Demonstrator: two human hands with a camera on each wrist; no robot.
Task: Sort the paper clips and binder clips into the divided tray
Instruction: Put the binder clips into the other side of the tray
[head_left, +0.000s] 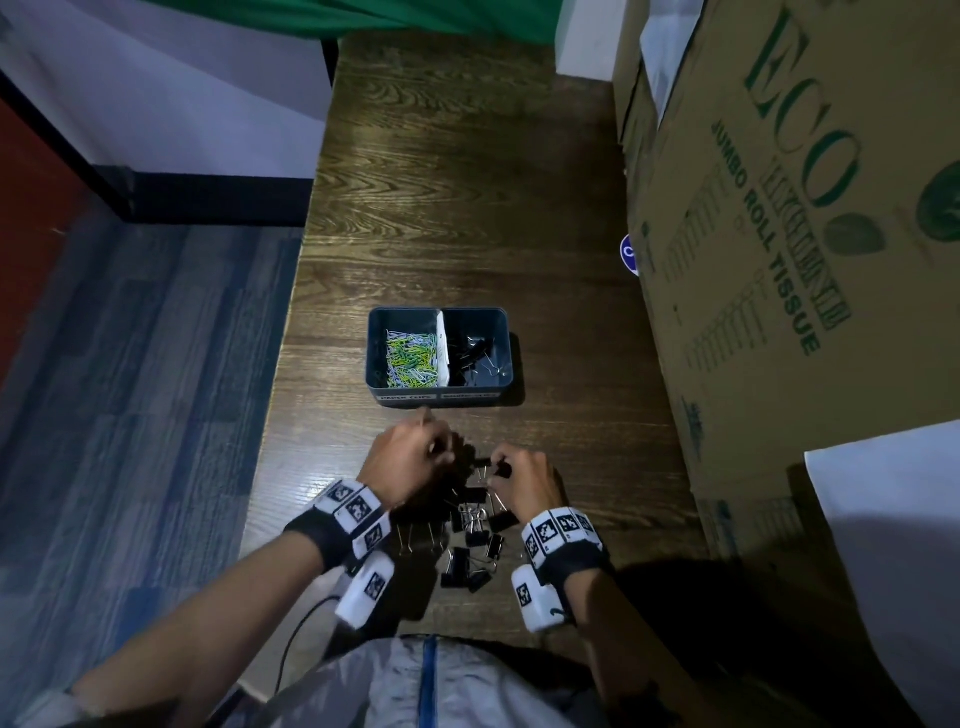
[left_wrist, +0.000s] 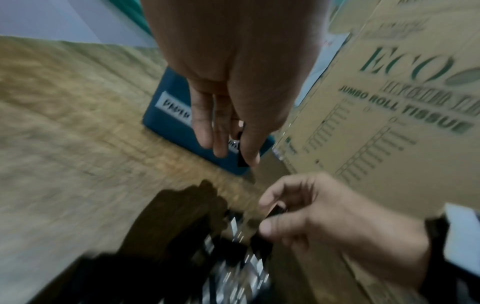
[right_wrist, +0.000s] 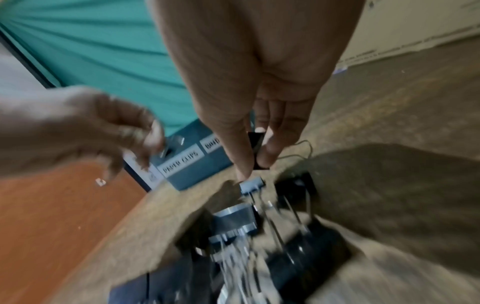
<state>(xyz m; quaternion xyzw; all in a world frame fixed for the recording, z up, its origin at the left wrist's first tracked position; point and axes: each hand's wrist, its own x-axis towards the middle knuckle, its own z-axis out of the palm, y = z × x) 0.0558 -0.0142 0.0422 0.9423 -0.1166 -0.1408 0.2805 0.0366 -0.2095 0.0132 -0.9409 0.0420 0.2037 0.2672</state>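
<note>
The dark blue divided tray (head_left: 372, 358) stands on the wooden table, with coloured paper clips (head_left: 410, 353) in its left compartment and black binder clips (head_left: 475, 348) in its right. Just in front of it my left hand (head_left: 431, 448) pinches a black binder clip (left_wrist: 243, 153) between thumb and fingers. Close by on the right, my right hand (head_left: 501, 470) pinches another black binder clip (right_wrist: 257, 147) just above the pile. The loose binder clips (head_left: 475, 540) lie heaped between my wrists. The wrist views are blurred.
A large cardboard box (head_left: 779, 234) printed "ECO Jumbo Roll Tissue" walls off the table's right side. A white sheet (head_left: 883, 545) lies at the near right. The table's left edge (head_left: 280, 395) drops to blue carpet. A cable (head_left: 296, 639) hangs below my left wrist.
</note>
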